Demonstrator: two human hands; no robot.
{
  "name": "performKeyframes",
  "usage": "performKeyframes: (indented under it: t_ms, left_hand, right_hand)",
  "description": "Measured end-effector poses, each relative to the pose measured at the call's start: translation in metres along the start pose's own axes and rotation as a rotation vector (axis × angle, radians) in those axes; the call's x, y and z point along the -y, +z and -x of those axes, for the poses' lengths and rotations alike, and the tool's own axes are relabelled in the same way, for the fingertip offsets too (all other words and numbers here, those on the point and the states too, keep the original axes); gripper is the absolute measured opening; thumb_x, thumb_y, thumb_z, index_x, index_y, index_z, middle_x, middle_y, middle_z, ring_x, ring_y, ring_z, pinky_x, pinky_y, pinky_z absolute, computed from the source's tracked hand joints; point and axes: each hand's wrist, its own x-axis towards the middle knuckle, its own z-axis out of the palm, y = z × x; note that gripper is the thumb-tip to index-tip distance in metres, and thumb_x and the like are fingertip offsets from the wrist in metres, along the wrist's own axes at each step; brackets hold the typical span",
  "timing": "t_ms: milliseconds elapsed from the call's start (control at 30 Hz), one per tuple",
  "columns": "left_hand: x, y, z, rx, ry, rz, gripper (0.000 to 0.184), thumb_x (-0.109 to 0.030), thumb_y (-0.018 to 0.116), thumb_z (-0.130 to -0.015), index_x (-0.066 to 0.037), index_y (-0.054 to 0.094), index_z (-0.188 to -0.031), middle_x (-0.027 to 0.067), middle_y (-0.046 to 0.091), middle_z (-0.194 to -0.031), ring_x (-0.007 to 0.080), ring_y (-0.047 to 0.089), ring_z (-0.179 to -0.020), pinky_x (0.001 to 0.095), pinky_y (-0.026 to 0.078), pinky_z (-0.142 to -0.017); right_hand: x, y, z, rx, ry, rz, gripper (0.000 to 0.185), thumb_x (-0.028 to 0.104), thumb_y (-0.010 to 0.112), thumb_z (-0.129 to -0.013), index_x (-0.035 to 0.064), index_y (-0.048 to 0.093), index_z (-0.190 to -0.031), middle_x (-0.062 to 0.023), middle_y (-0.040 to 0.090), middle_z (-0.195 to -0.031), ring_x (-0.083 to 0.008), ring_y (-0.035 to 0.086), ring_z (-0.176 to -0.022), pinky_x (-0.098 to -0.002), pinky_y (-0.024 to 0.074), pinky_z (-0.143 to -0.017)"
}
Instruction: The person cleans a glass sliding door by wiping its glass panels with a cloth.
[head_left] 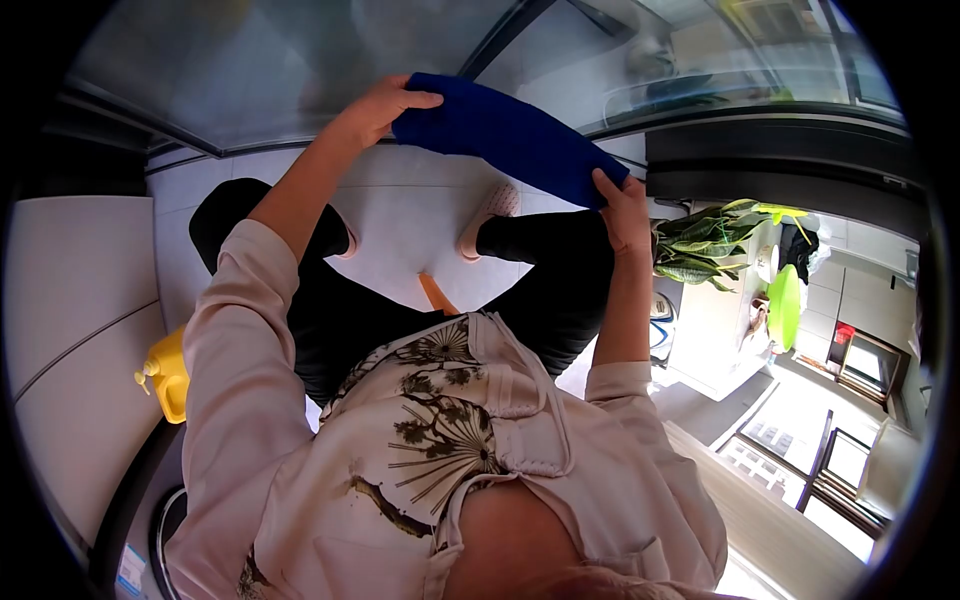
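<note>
A dark blue cloth [505,132], seemingly folded into a band, is stretched between my two hands in front of a glass panel. My left hand [382,108] pinches its left end, the thumb lying on top. At the lower right end, my right hand [625,215] grips the cloth with the thumb over its edge. The fingers behind the cloth are hidden on both sides. Below it are my bent legs in black trousers and a spotted slipper [503,200] on the tiled floor.
The glass panel [290,70] with dark framing spans the front. White cabinets [85,290] and a yellow jug [172,375] with a spout stand at left. At right are a leafy potted plant [705,240], a bright green object [785,308] and windows [795,430].
</note>
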Motion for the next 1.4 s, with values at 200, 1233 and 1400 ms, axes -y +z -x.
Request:
performKeyframes:
  t_ms: [200, 1233, 1400]
  left_hand:
    - [-0.019, -0.004, -0.002, -0.142, 0.151, -0.234, 0.022, -0.016, 0.068, -0.081, -0.002, 0.066, -0.099, 0.0079, 0.068, -0.090, 0.0170, 0.064, -0.081, 0.0286, 0.051, -0.078]
    - [-0.042, -0.002, 0.044, -0.466, 0.485, -1.190, 0.021, -0.015, 0.070, -0.072, -0.008, 0.068, -0.092, 0.0138, 0.064, -0.099, 0.0284, 0.061, -0.091, 0.0370, 0.049, -0.077]
    - [-0.043, -0.003, 0.048, -0.484, 0.555, -1.190, 0.017, -0.019, 0.072, -0.069, -0.010, 0.067, -0.082, 0.0139, 0.063, -0.093, 0.0338, 0.060, -0.089, 0.0431, 0.048, -0.074]
  right_hand:
    - [-0.008, -0.004, -0.003, -0.047, 0.001, 0.224, 0.020, 0.012, 0.063, -0.087, -0.0028, 0.061, -0.100, -0.0026, 0.065, -0.082, -0.0080, 0.060, -0.066, -0.0192, 0.0463, -0.055]
    - [-0.010, 0.006, -0.011, -0.160, -0.291, 0.915, 0.026, 0.013, 0.076, -0.069, -0.0013, 0.070, -0.089, -0.0059, 0.063, -0.068, -0.0088, 0.052, -0.058, -0.0240, 0.0436, -0.059]
    - [-0.006, 0.002, -0.015, -0.181, -0.442, 1.012, 0.022, 0.007, 0.077, -0.069, -0.0029, 0.069, -0.088, 0.0013, 0.058, -0.067, -0.0035, 0.048, -0.061, -0.0187, 0.0376, -0.057]
